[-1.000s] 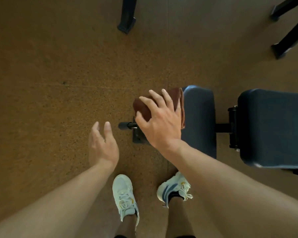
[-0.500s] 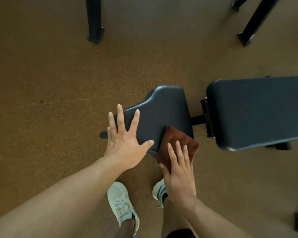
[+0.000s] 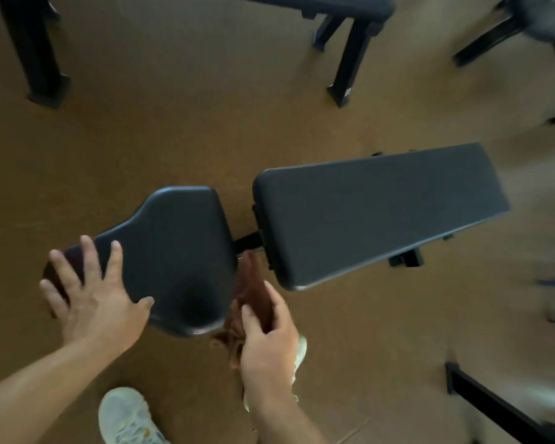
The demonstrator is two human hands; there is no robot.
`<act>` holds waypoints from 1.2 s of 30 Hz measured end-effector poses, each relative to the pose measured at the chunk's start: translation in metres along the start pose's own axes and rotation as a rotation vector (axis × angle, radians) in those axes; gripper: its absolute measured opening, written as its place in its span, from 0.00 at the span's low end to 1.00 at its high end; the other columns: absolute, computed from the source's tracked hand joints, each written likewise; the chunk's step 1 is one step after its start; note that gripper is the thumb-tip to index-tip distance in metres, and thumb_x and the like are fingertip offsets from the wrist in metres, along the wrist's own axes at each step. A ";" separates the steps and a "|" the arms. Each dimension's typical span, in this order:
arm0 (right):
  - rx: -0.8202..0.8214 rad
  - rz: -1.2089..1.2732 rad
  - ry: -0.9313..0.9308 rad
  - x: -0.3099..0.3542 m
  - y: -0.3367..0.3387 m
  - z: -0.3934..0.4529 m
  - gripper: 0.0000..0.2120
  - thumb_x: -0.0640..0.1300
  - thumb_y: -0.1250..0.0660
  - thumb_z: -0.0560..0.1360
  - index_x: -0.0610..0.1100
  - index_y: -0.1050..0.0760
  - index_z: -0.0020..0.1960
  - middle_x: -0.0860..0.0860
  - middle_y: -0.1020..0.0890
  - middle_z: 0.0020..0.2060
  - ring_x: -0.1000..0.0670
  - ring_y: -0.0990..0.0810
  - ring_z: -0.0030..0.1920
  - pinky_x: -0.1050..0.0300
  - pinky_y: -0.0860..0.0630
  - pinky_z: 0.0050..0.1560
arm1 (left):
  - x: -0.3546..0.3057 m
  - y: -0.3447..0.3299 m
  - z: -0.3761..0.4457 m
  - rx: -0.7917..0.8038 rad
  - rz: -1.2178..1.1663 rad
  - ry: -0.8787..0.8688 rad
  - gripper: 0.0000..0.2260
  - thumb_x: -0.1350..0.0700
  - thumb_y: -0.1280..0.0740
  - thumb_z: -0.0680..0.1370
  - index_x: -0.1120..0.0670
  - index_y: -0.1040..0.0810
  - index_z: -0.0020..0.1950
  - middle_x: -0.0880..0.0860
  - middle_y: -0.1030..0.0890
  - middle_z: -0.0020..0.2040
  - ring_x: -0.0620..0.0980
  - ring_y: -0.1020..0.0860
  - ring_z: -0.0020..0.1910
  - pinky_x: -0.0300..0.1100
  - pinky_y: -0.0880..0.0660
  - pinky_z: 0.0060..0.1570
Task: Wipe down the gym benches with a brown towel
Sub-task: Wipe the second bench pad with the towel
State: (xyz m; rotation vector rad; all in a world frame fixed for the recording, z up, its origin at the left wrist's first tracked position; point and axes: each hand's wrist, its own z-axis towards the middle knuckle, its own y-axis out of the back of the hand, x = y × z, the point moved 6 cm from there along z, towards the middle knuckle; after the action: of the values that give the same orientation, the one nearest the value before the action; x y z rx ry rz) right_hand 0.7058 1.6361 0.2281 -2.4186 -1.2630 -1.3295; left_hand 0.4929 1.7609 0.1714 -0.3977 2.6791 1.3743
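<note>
Nearest, the right hand (image 3: 269, 344) clutches the brown towel (image 3: 253, 302) against the seat pad's (image 3: 173, 251) near right edge, at the gap before the long back pad (image 3: 378, 216). The left hand (image 3: 87, 299) lies flat, fingers spread, on the seat's narrow left end, its grip released. Step in hand, as judged: wiping the seat's edge. Next, the towel must cross the gap onto the back pad. Bare floor (image 3: 173, 123) lies beyond; another bench's legs (image 3: 350, 52) stand well apart.
</note>
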 end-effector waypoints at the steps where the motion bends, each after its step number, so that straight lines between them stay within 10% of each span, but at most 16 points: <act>1: -0.066 -0.029 0.124 0.020 0.017 0.000 0.22 0.36 0.29 0.80 0.62 0.22 0.65 0.62 0.15 0.55 0.62 0.16 0.54 0.55 0.16 0.57 | -0.016 -0.002 -0.003 -0.010 -0.023 -0.052 0.47 0.42 0.29 0.78 0.46 0.59 0.84 0.52 0.66 0.83 0.58 0.69 0.81 0.60 0.64 0.79; 5: -0.130 -0.482 0.716 0.077 0.056 0.017 0.35 0.34 0.27 0.77 0.63 0.32 0.75 0.61 0.26 0.74 0.53 0.29 0.76 0.40 0.26 0.72 | -0.101 -0.013 -0.021 0.021 -0.288 -0.215 0.38 0.45 0.33 0.81 0.46 0.52 0.85 0.46 0.56 0.85 0.47 0.64 0.82 0.51 0.61 0.80; 9: 0.201 -1.175 0.409 0.059 0.044 0.107 0.41 0.67 0.41 0.82 0.64 0.66 0.82 0.58 0.64 0.84 0.48 0.69 0.83 0.36 0.62 0.83 | -0.178 -0.016 -0.026 0.100 -0.552 -0.227 0.30 0.45 0.40 0.85 0.43 0.49 0.84 0.42 0.51 0.84 0.41 0.56 0.82 0.49 0.53 0.79; 12: 0.223 -1.303 0.497 0.046 0.028 0.161 0.40 0.75 0.59 0.80 0.59 0.72 0.82 0.54 0.72 0.82 0.45 0.77 0.79 0.32 0.68 0.80 | -0.215 -0.018 -0.017 0.110 -0.625 -0.144 0.28 0.41 0.45 0.85 0.42 0.49 0.84 0.44 0.48 0.84 0.46 0.51 0.83 0.55 0.49 0.79; 21: 0.391 -1.338 1.010 0.118 -0.046 0.243 0.35 0.69 0.53 0.83 0.59 0.57 0.85 0.53 0.57 0.86 0.44 0.66 0.84 0.33 0.65 0.81 | -0.255 -0.013 0.063 0.002 -0.794 0.217 0.29 0.35 0.51 0.85 0.42 0.47 0.84 0.52 0.39 0.82 0.57 0.37 0.79 0.58 0.39 0.74; 28: 0.495 -1.379 1.075 0.029 0.084 0.193 0.34 0.65 0.42 0.82 0.60 0.47 0.84 0.54 0.44 0.85 0.45 0.57 0.85 0.34 0.55 0.81 | -0.303 -0.031 0.080 0.127 -0.796 0.485 0.34 0.30 0.51 0.82 0.39 0.63 0.83 0.51 0.53 0.85 0.62 0.49 0.82 0.66 0.50 0.79; 36: 0.397 -1.323 1.014 0.119 0.007 0.275 0.33 0.67 0.51 0.83 0.60 0.53 0.85 0.53 0.52 0.86 0.45 0.62 0.85 0.35 0.64 0.81 | -0.306 -0.046 0.086 0.033 -0.654 0.605 0.36 0.27 0.54 0.80 0.38 0.65 0.82 0.50 0.57 0.85 0.61 0.52 0.83 0.67 0.53 0.78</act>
State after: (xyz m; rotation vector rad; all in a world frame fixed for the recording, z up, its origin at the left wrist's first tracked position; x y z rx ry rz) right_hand 0.9222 1.8280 0.1494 -0.2169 -2.3261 -1.7702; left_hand 0.7969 1.8605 0.1493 -1.7314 2.5452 1.1120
